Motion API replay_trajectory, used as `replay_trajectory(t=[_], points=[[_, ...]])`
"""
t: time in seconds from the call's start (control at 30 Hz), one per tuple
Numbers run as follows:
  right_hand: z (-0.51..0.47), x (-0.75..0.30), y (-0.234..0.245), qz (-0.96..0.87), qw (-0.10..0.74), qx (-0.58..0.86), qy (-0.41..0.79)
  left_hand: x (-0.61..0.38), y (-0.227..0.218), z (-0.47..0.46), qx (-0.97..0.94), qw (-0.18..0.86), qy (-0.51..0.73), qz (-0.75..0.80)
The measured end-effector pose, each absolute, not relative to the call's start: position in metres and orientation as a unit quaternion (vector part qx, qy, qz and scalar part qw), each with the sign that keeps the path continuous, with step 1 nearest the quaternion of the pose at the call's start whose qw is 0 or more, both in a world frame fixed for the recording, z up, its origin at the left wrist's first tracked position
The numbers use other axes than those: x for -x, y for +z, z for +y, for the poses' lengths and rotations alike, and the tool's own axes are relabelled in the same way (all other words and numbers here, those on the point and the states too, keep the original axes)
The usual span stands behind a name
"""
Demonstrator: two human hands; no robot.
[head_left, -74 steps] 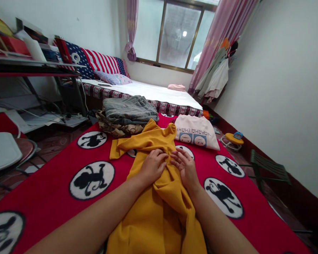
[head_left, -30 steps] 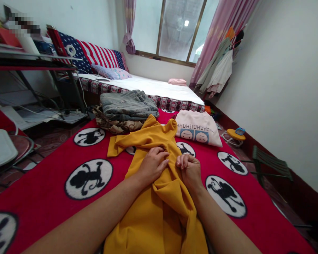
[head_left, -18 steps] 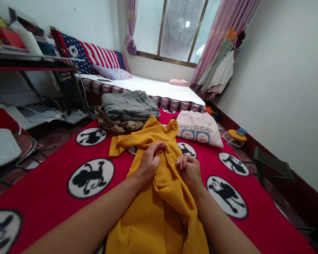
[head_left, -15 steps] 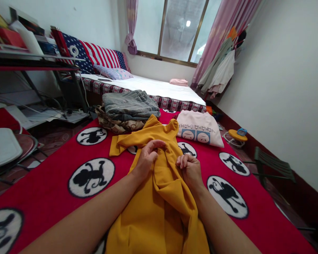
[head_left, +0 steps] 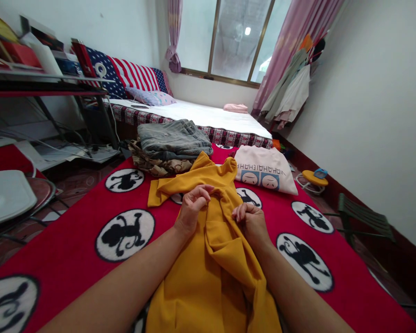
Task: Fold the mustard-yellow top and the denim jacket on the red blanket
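Observation:
A mustard-yellow garment lies bunched on a red blanket with black-and-white monkey circles. My left hand is closed, pinching a fold of the yellow cloth and lifting it a little. My right hand is a fist gripping the cloth close beside it. Both forearms run along the garment towards me. One yellow sleeve spreads out to the left, past my hands.
Beyond the garment sit folded jeans on a camouflage-patterned piece and a folded white printed shirt. A low mattress lies under the window. A cluttered metal desk stands at left, a green folding stool at right.
My left hand went from lying flat on the cloth to pinching a fold and raising it. My right hand closed into a fist on the cloth. The view shifted slightly.

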State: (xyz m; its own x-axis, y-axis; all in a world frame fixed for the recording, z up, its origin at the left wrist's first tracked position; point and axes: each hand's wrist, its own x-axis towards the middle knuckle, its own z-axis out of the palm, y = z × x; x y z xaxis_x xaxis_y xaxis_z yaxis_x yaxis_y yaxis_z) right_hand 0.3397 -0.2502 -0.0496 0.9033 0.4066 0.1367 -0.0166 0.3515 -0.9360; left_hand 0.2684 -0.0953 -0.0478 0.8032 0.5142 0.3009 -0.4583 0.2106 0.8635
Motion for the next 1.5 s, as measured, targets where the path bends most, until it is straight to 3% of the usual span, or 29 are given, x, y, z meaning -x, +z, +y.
replay_trajectory(t=[0.1,0.23,0.43,0.5,0.73,0.93,1.13,1.5], points=[[-0.242,-0.359,-0.037,-0.176,0.719,0.654,0.159,-0.269,-0.047,-0.096,-0.598,0.726,0.339,0.019],[-0.210,-0.401,-0.011,-0.244,0.621,0.742,0.061,-0.270,-0.045,-0.097,-0.637,0.680,0.364,0.018],[-0.147,-0.441,-0.001,-0.367,0.396,0.840,0.058,-0.270,-0.044,-0.098,-0.642,0.676,0.360,0.003],[-0.134,-0.446,-0.008,-0.395,0.385,0.833,0.050,-0.270,-0.044,-0.099,-0.643,0.676,0.361,-0.004],[-0.131,-0.442,-0.028,-0.359,0.468,0.807,0.004,-0.266,-0.043,-0.101,-0.666,0.669,0.329,0.008],[-0.181,-0.403,-0.031,-0.235,0.717,0.657,-0.008,-0.267,-0.043,-0.102,-0.677,0.657,0.332,0.002],[-0.214,-0.388,-0.049,-0.087,0.837,0.530,0.107,-0.270,-0.048,-0.104,-0.714,0.618,0.328,0.014],[-0.220,-0.385,-0.050,-0.116,0.855,0.488,0.131,-0.271,-0.046,-0.104,-0.739,0.593,0.318,0.028]])
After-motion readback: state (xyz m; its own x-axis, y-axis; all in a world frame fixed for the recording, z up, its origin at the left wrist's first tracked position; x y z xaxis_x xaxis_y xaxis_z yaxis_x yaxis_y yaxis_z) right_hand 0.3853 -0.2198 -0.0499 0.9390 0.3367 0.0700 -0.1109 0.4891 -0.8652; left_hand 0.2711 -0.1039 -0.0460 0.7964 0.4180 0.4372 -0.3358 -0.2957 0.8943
